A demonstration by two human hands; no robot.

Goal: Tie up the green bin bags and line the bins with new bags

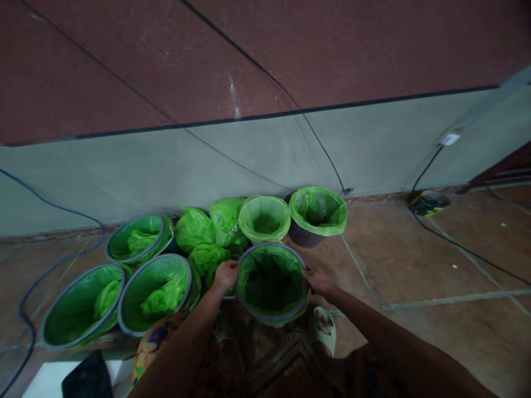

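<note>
In front of me is a round bin [271, 317] lined with a green plastic bag and topped by a grey rim. My left hand [227, 275] is closed on the rim's left side. On the opposite side my right hand [319, 281] pinches the rim, fingers partly hidden. The bin's inside is dark. Just beyond it stand two more lined bins, one pale [265, 218] and one dark [306, 236], bags folded over their tops. Beside my left hand lie several bunched green bags [208, 260].
Several grey-rimmed bins [155, 296] with green liners lean at the left. A blue cable [66, 258] runs along the floor there. A black object [88, 376] rests on a white surface [43, 381]. At right, a small bucket [429, 203] stands by the wall near a black cable [468, 252].
</note>
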